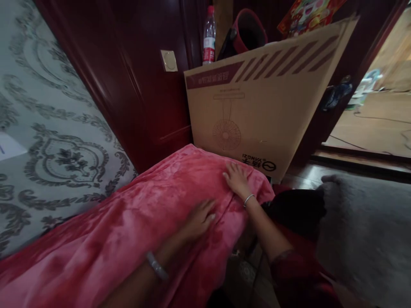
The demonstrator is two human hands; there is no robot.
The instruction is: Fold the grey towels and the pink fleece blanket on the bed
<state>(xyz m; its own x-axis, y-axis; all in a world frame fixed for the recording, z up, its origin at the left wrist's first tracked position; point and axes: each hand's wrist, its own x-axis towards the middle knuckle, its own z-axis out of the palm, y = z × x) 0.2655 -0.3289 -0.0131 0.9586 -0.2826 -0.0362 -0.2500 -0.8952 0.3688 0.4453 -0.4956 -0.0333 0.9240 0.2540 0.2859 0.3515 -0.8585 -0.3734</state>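
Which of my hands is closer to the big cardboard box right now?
Right. The right hand lies flat on the pink blanket just below the cardboard box; the left hand rests on the blanket farther back.

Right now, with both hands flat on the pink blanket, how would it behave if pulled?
The pink blanket looks soft and floppy: it drapes and creases under the left hand and right hand. It would probably slide and bunch, not lift stiffly. Its plush sheen suggests moderate weight.
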